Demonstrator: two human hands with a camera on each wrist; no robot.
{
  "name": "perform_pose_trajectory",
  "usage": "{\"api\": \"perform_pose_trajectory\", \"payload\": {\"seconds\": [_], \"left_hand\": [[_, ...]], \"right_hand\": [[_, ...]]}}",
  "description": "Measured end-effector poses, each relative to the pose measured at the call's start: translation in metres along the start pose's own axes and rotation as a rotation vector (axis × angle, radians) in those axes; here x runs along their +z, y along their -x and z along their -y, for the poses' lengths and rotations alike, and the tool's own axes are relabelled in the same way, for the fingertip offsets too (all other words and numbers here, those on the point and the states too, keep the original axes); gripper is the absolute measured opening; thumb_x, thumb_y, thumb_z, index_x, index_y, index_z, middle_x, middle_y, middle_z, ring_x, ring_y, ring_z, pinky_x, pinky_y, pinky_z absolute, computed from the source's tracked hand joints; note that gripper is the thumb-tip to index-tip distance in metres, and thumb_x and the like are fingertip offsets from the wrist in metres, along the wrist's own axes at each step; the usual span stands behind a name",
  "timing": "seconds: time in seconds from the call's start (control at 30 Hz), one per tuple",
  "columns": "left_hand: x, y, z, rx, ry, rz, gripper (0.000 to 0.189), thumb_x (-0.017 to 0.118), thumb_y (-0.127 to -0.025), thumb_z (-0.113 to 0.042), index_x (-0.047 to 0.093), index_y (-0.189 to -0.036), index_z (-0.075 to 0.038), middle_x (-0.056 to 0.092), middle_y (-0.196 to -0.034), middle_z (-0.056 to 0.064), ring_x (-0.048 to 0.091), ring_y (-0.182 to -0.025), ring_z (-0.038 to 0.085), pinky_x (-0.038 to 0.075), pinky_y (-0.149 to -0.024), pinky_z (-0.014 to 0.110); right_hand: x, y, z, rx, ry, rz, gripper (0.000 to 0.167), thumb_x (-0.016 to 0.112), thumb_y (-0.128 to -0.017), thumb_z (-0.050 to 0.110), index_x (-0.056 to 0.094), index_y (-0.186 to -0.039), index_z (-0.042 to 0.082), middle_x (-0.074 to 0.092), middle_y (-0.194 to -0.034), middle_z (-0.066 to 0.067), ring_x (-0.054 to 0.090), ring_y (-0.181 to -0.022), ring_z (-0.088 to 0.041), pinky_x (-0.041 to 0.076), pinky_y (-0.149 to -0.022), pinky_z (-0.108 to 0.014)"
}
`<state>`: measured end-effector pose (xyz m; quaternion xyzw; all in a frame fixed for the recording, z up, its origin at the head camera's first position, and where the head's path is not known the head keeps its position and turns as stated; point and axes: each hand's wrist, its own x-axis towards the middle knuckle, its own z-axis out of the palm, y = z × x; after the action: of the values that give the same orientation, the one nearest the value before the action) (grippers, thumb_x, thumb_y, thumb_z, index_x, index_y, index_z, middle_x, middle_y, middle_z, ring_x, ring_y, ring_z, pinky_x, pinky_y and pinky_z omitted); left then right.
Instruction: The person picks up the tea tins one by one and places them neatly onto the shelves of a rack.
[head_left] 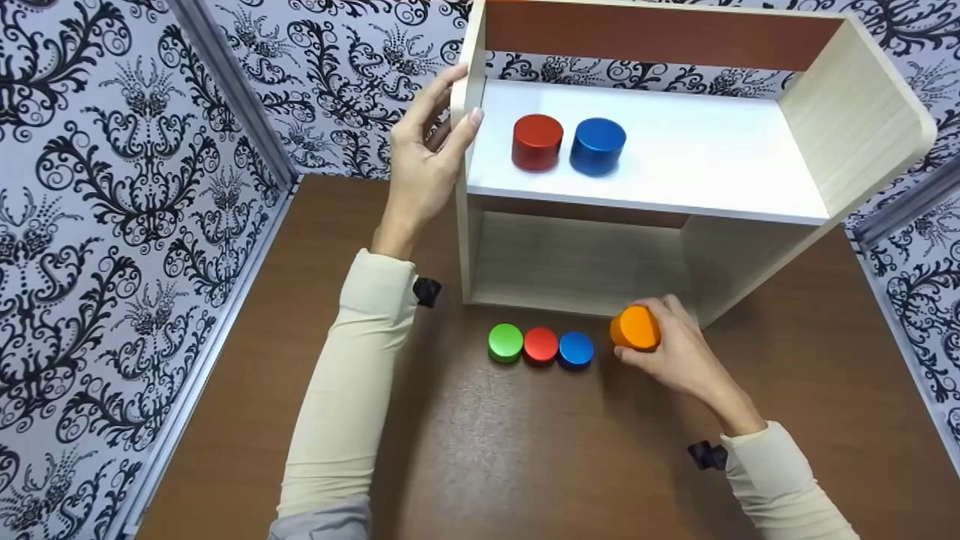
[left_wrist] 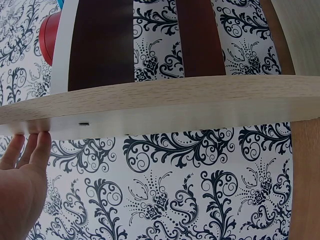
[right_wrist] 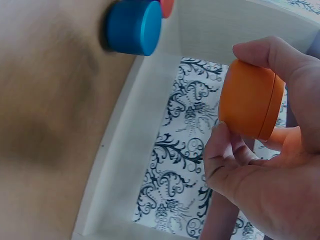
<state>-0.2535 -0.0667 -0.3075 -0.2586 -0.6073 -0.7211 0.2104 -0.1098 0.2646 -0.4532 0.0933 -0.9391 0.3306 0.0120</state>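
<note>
At left, presses extended fingers of the left hand (head_left: 426,161) against the left panel (head_left: 475,45) of the shelf unit (head_left: 697,157), stretching the left arm (head_left: 352,375) far. Rightward, past a green cylinder (head_left: 505,343), a red cylinder (head_left: 541,346) and a blue cylinder (head_left: 576,350) on the table (head_left: 487,457), grips an orange cylinder (head_left: 635,328) (matte, squat, seamed near one end) with the curled right hand (head_left: 682,350), beside the unit's near edge, reaching from near right.

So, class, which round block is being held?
The orange block, gripped by the right fingers; it is the only orange one and the only one touched.
</note>
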Motion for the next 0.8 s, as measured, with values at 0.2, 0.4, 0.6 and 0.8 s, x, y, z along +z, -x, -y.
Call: {"api": "perform_pose_trajectory", "payload": {"seconds": [0.2,0.4,0.6,0.8], "left_hand": [[0.000,0.000,0.000,-0.003,0.000,0.001,0.047,0.066,-0.096,0.001,0.053,-0.140,0.005,0.056,-0.139,0.016,0.060,-0.119,0.028,0.052,-0.106,0.034],[0.000,0.000,-0.001,-0.016,-0.003,0.002,0.047,0.066,-0.096,0.001,0.054,-0.141,0.004,0.057,-0.139,0.016,0.060,-0.119,0.028,0.052,-0.106,0.034],[0.000,0.000,0.000,-0.010,-0.005,0.001,0.047,0.066,-0.096,0.001,0.054,-0.140,0.004,0.056,-0.139,0.016,0.060,-0.120,0.027,0.052,-0.107,0.033],[0.000,0.000,0.001,0.010,0.006,0.000,0.046,0.066,-0.095,0.002,0.054,-0.140,0.006,0.056,-0.138,0.017,0.060,-0.119,0.028,0.053,-0.106,0.035]], "right_hand": [[-0.014,0.000,0.011,-0.028,-0.018,-0.027,0.056,0.086,-0.079,0.012,0.057,-0.126,-0.001,0.051,-0.112,-0.015,0.055,-0.096,-0.033,0.055,-0.084,-0.049],[-0.028,0.002,0.026,-0.034,-0.048,-0.035,0.057,0.086,-0.080,0.010,0.056,-0.127,0.000,0.050,-0.116,-0.015,0.055,-0.100,-0.034,0.056,-0.090,-0.053],[-0.040,0.003,0.039,-0.050,-0.055,-0.050,0.057,0.086,-0.079,0.008,0.057,-0.128,0.001,0.050,-0.118,-0.015,0.056,-0.103,-0.035,0.056,-0.091,-0.055],[-0.051,0.004,0.049,-0.094,-0.017,-0.092,0.057,0.088,-0.076,0.006,0.059,-0.126,0.002,0.051,-0.117,-0.015,0.057,-0.101,-0.033,0.054,-0.088,-0.025]]}}
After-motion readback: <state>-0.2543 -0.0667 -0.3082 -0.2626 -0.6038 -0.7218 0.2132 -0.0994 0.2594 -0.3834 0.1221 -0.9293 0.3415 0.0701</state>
